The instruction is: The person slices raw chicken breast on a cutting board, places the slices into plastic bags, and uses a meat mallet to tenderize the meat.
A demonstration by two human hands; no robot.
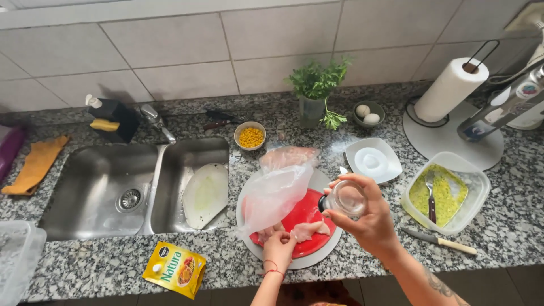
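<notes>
Right hand (371,224) closed around a small clear shaker (344,199), tipped on its side, dark cap aimed left and down. Straight below that cap: raw chicken pieces (306,229) on the red plate (309,211). Left hand (279,246) nearer, fingertips pinched onto the meat, beside a crumpled plastic bag (275,192). Grip otherwise partly hidden.

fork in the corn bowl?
No. The fork lies in the clear container of green crumbs at the right, while the small bowl of corn by the sink holds only kernels.
</notes>
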